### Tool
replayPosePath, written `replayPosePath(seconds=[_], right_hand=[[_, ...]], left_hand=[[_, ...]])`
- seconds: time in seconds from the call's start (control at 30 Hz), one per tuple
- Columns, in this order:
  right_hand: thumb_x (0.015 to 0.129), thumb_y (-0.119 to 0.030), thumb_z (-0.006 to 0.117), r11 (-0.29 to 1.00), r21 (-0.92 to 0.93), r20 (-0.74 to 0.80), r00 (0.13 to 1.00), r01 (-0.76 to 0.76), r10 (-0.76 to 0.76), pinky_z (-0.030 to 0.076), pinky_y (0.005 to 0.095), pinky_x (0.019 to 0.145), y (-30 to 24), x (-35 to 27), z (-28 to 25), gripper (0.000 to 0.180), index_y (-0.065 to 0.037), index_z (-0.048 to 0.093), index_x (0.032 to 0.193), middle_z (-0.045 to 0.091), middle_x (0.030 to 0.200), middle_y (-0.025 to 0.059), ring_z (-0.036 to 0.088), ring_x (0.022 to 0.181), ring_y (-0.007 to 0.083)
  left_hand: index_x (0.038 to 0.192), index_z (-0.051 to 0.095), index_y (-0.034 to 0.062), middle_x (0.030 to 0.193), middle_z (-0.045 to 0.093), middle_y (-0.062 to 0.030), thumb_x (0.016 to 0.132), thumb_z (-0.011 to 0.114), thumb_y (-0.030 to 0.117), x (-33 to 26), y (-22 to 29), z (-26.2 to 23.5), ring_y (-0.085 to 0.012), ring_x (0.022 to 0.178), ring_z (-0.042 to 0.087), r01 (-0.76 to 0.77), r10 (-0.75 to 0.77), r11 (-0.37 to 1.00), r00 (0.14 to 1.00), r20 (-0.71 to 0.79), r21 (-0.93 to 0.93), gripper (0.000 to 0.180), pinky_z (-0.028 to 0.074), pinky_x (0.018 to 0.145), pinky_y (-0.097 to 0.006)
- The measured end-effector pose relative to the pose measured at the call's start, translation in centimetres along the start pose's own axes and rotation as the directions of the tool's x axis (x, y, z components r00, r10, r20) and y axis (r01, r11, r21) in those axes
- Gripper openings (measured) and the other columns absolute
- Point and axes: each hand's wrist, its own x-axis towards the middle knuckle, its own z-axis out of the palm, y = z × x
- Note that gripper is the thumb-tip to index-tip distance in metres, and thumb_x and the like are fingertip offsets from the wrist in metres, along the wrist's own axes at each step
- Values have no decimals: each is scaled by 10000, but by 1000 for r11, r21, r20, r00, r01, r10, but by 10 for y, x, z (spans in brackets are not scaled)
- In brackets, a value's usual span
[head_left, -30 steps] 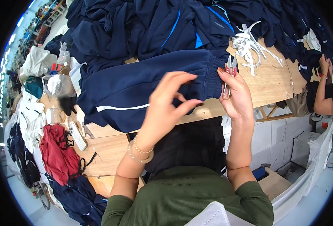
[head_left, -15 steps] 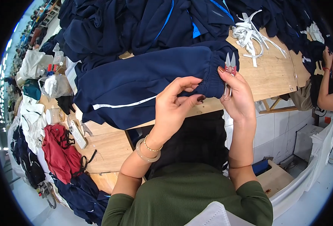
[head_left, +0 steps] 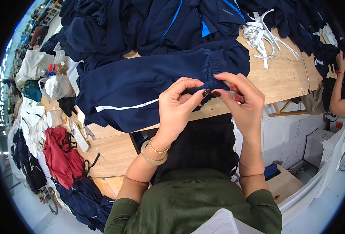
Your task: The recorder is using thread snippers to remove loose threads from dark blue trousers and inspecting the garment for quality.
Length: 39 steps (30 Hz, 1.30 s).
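A navy garment [head_left: 133, 84] with a white stripe and a gathered elastic cuff [head_left: 217, 62] lies across the table's near edge. At the cuff's near edge, my left hand [head_left: 175, 109] is closed, thumb and forefinger pinching the fabric. Close beside it, my right hand [head_left: 247, 107] is closed too, its thumb and forefinger at the same edge. Red-handled thread snips [head_left: 237, 94] are tucked in my right hand; their blades are mostly hidden by the fingers. Whether a loose thread lies between the fingertips is too small to tell.
Navy garments with blue trim [head_left: 153, 27] are heaped along the far side. White tapes [head_left: 260, 37] lie on the wooden table [head_left: 285, 76]. To the left are a red bag [head_left: 62, 156] and a white phone [head_left: 79, 137]. Another person's arm [head_left: 338, 89] shows at far right.
My right hand has turned and moved in toward my left, its fingertips now meeting the cuff's near edge. The snips' blades, upright and visible before, are now mostly hidden.
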Motion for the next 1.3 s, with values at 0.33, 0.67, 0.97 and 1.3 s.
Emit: replayPosePath(seconds=[0.33, 0.67, 0.97, 1.3], right_hand=[[852, 36, 594, 988, 140, -138, 987, -66, 85, 442, 217, 633, 0, 7, -2, 83, -12, 546, 901, 545, 805, 29, 534, 735, 84], [801, -135, 741, 979, 82, -50, 980, -188, 193, 440, 242, 618, 4, -14, -19, 261, -13, 569, 956, 585, 813, 40, 531, 711, 98], [619, -125, 821, 942, -307, -14, 989, 138, -149, 446, 302, 599, -5, 2, -17, 340, -21, 610, 865, 578, 767, 75, 544, 693, 225], [608, -117, 817, 918, -345, 6, 978, 198, -208, 425, 318, 579, -5, 4, -17, 340, -22, 606, 858, 571, 754, 75, 526, 678, 236]], left_hand=[[953, 624, -89, 954, 597, -47, 832, 641, -73, -3, 5, 5, -47, 696, 603, -13, 17, 992, 999, -31, 129, 123, 469, 570, -154], [980, 614, -85, 1035, 546, -89, 833, 601, -115, 1, 0, -1, -97, 841, 590, -117, 117, 993, 993, 13, -25, 150, 565, 730, -214], [978, 632, -71, 997, 557, -78, 807, 599, -161, 0, 0, 3, -89, 819, 595, -190, 190, 978, 982, 11, 84, 196, 520, 658, -183], [968, 642, -55, 971, 565, -77, 791, 607, -170, -1, 1, 4, -86, 819, 592, -229, 230, 961, 973, 12, 156, 214, 505, 624, -179]])
